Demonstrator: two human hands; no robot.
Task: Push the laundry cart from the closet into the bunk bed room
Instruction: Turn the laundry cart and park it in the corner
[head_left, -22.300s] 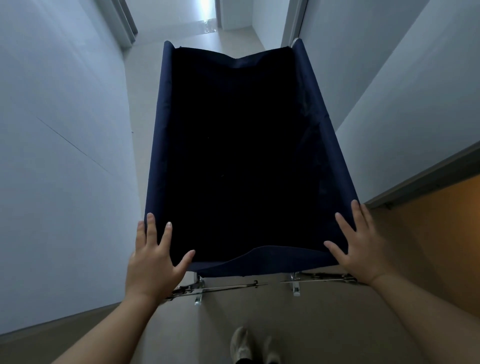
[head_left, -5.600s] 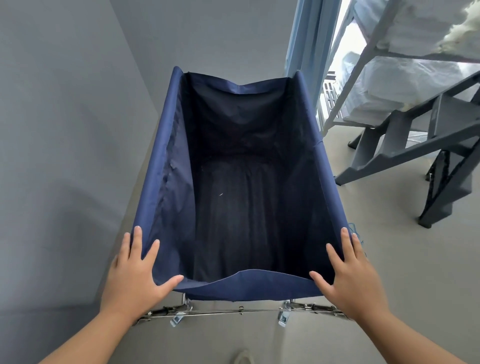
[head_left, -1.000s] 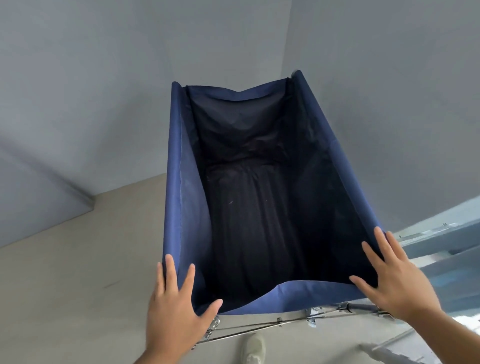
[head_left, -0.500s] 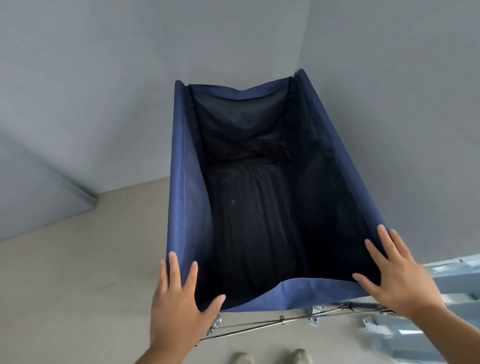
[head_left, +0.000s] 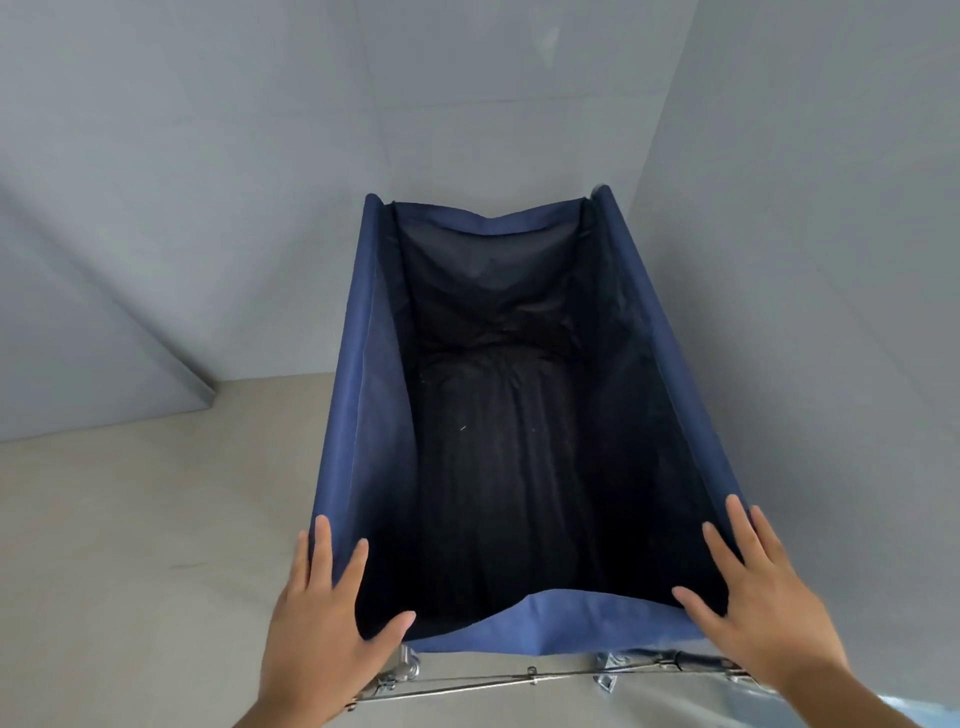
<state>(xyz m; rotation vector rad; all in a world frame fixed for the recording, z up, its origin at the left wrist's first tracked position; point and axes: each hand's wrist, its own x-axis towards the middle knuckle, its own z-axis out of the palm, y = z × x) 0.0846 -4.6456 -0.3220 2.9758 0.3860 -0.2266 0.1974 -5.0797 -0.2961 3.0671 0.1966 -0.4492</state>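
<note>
The laundry cart (head_left: 363, 415) is a deep navy fabric bin on a folding metal frame (head_left: 519, 676), and it fills the middle of the head view. Its inside is dark and holds nothing I can see. My left hand (head_left: 322, 639) lies over the near left corner of the rim, thumb inside and fingers along the outside. My right hand (head_left: 769, 613) holds the near right corner the same way. The cart's far end points into a corner of the room.
A grey wall (head_left: 208, 182) stands just beyond the cart's far end. Another grey wall (head_left: 810, 260) runs close along its right side. Beige floor (head_left: 130, 545) stretches to the left. A low grey ledge (head_left: 104, 384) sits at the wall's foot on the left.
The cart has rolled on toward the corner and turned a little left. The grey bed frame at lower right has slid out of view. Both hands keep their hold.
</note>
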